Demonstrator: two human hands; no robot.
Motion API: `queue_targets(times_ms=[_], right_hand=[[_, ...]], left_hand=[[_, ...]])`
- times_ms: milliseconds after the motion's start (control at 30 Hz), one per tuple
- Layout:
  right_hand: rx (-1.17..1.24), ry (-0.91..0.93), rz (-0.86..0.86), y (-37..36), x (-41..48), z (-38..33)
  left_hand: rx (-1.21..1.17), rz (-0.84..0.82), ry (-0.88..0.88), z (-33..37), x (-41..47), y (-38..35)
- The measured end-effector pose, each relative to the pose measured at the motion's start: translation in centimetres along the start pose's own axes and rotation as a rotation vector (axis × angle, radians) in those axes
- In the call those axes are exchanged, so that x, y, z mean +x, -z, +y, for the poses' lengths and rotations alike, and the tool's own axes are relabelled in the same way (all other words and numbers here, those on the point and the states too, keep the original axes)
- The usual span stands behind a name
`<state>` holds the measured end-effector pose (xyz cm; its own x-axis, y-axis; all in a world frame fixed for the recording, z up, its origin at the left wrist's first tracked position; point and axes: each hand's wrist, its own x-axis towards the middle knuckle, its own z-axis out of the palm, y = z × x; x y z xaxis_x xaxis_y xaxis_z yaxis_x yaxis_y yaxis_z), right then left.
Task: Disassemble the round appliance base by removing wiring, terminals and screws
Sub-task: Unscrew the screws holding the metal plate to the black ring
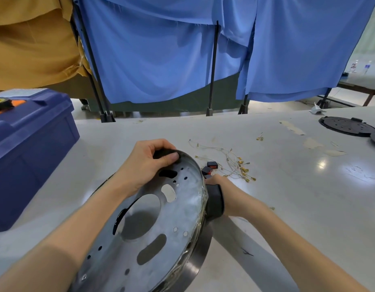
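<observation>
The round appliance base, a grey metal disc with a big centre hole, slots and small holes, stands tilted on its edge in front of me. My left hand grips its upper rim, thumb on the inner face. My right hand reaches behind the right rim, beside a black handle; its fingers are mostly hidden, so what it holds is unclear. A loose bundle of pale wires with brass terminals lies on the table beyond it, next to small black and red switches.
A blue plastic toolbox with a tape roll on its lid stands at the left. Black round plastic covers lie far right. Blue and tan cloth screens hang behind the white table.
</observation>
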<state>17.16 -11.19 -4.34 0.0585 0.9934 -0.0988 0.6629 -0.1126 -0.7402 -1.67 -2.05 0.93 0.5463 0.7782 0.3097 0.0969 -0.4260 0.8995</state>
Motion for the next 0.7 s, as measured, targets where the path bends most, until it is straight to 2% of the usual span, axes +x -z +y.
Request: queue_targets(times_ms=[100,200,367,500,700], right_hand=[[-0.008,-0.028,0.039,-0.9,0.9,0.3],[-0.138,-0.028,0.117,1.1,0.7,0.3],[-0.054,-0.171,0.307,6.4,0.3,3.5],[-0.077,-0.256,0.302,6.5,1.0,5.2],[0.009,-0.242,0.333,6.6,1.5,5.8]], left_hand=[[0.007,-0.025,0.000,0.2,-0.2,-0.5],[0.051,-0.085,0.020,0.2,-0.4,-1.5],[0.432,-0.190,0.053,-0.9,-0.3,-3.6],[0.475,-0.249,0.091,-1.4,-0.3,-4.5],[0.473,-0.261,0.085,-1.7,0.0,-4.6]])
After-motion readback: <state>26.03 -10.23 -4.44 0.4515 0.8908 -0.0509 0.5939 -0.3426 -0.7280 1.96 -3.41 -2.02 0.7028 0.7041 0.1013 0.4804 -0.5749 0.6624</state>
